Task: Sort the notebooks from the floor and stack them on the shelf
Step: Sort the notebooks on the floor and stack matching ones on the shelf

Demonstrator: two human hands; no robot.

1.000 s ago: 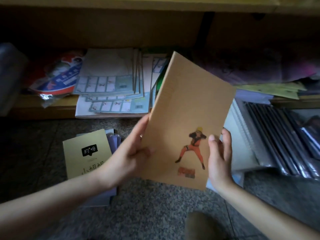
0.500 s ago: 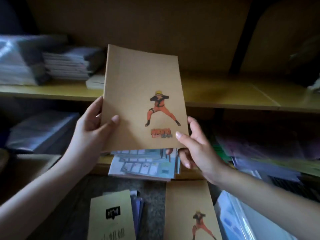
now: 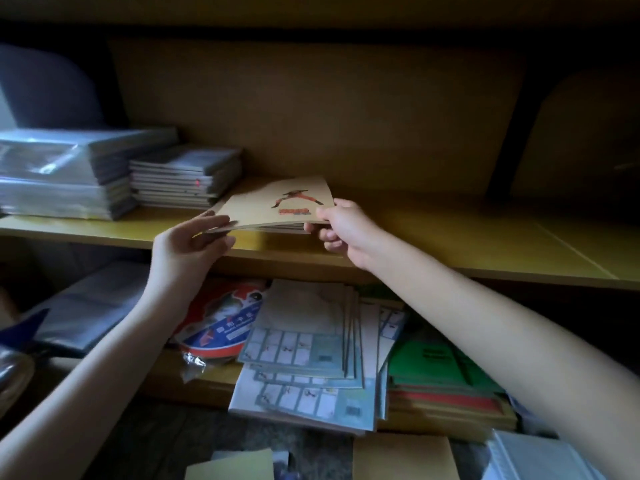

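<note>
A tan notebook (image 3: 277,204) with an orange cartoon figure on its cover lies nearly flat over the front of the yellow wooden shelf (image 3: 433,237), on top of a thin stack of similar notebooks. My left hand (image 3: 194,244) holds its near left corner, thumb under and fingers on the cover. My right hand (image 3: 341,226) pinches its near right corner. More notebooks lie at the bottom of the view: another tan one (image 3: 403,457) and a pale yellow one (image 3: 230,465).
On the same shelf to the left stand a grey stack of notebooks (image 3: 185,176) and plastic-wrapped packs (image 3: 62,171). The lower shelf holds blue-white grid booklets (image 3: 304,355), green books (image 3: 440,365) and a red-blue packet (image 3: 218,327).
The notebook went from held upright over the floor, up to the shelf, and now lies tilted almost flat on it. Both hands moved up and forward with it.
</note>
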